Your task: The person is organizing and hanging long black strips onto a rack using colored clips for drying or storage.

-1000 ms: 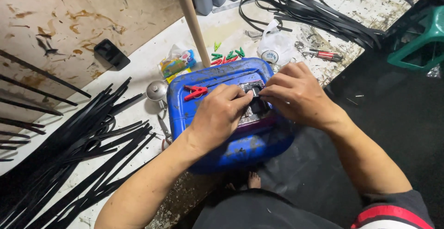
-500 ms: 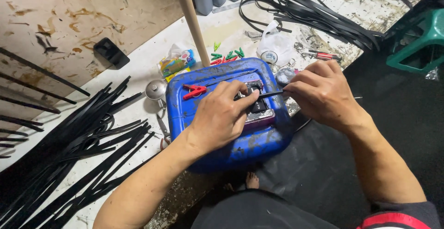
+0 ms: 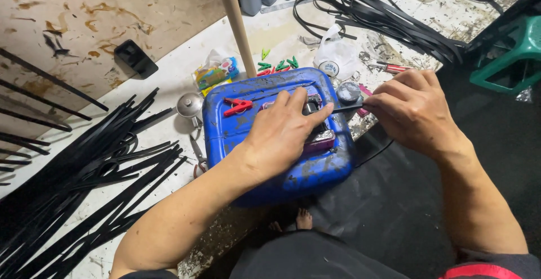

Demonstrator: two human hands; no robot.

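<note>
Spanning the upper and left parts of the frame, a pale, stained and scratched work surface (image 3: 169, 82) carries most of the items; at the upper left a brown, blotched board (image 3: 67, 14) lies against it; the lower right is dark flooring (image 3: 394, 200), with a green plastic stool (image 3: 510, 59) at the right edge.

Loose black strips (image 3: 84, 172) fan across the left and lower left of the surface; a second tangle of black strips (image 3: 372, 9) lies at the top centre-right; a pale wooden pole (image 3: 236, 23) rises from the top centre towards the container.

At the centre sits a blue plastic container (image 3: 270, 161), lying flat, its upper face serving as a bench; a red clip (image 3: 238, 106) rests on its upper left part; a small dark device with a pink edge (image 3: 321, 138) lies on its upper face.

Left hand (image 3: 282, 135): pressed palm-down on the device, fingers spread, holding it against the container. Right hand (image 3: 411, 113): closed, pinching one end of a thin black strip (image 3: 346, 109) that runs left to the device, centre right of the frame.

Smaller items above the container: a white plastic bag (image 3: 335, 56); a colourful packet (image 3: 214, 73); green clips (image 3: 279, 64); a round metal piece (image 3: 190, 104) at the container's left; a black rectangular block (image 3: 135, 58) further left; bare toes (image 3: 301, 220) show at the bottom centre.
</note>
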